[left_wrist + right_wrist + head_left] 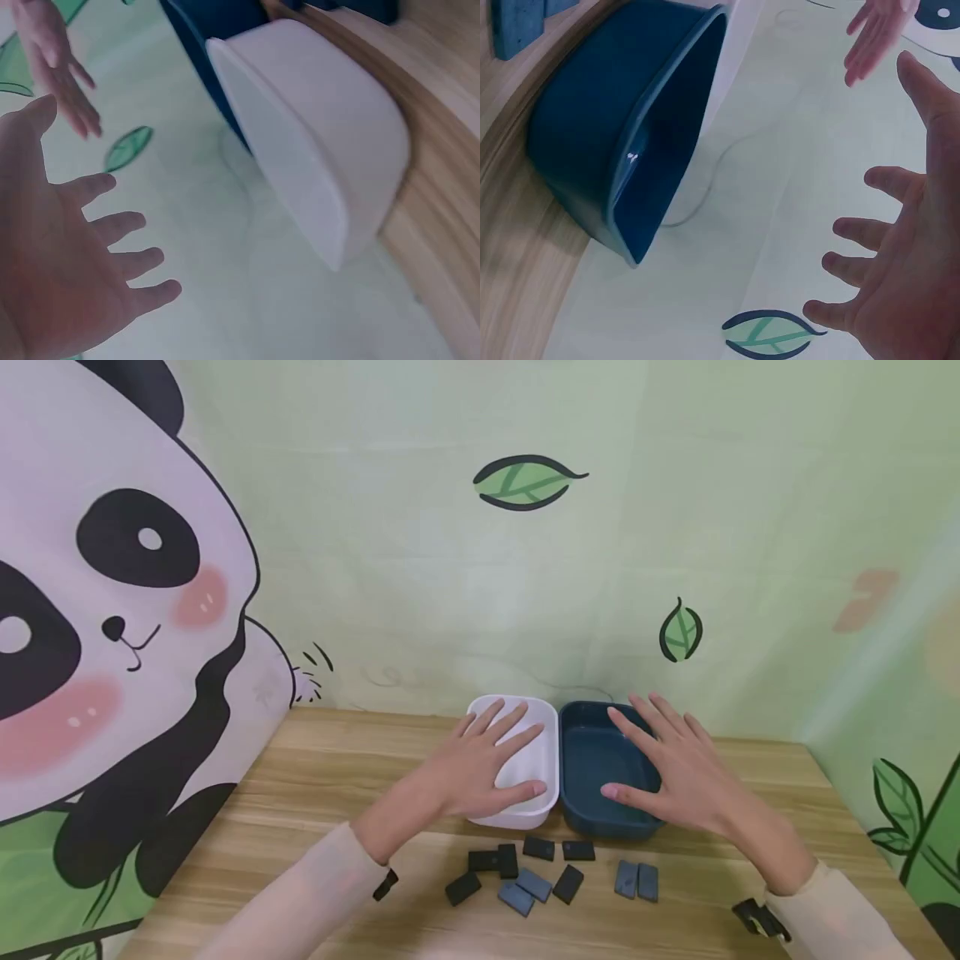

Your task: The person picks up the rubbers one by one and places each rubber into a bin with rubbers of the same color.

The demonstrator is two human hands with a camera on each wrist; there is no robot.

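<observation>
Gripping nothing with spread left hand (480, 768) or right hand (688, 772); likely pre-pick, needing a reach from bench's (315, 802) far edge to tiles (535, 885).

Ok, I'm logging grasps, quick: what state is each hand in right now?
Left hand: open, spread wide, holding nothing.
Right hand: open, spread wide, holding nothing.

Left hand (476, 768) hovers, fingers (521, 741) splayed; right hand (686, 770) hovers likewise.
</observation>
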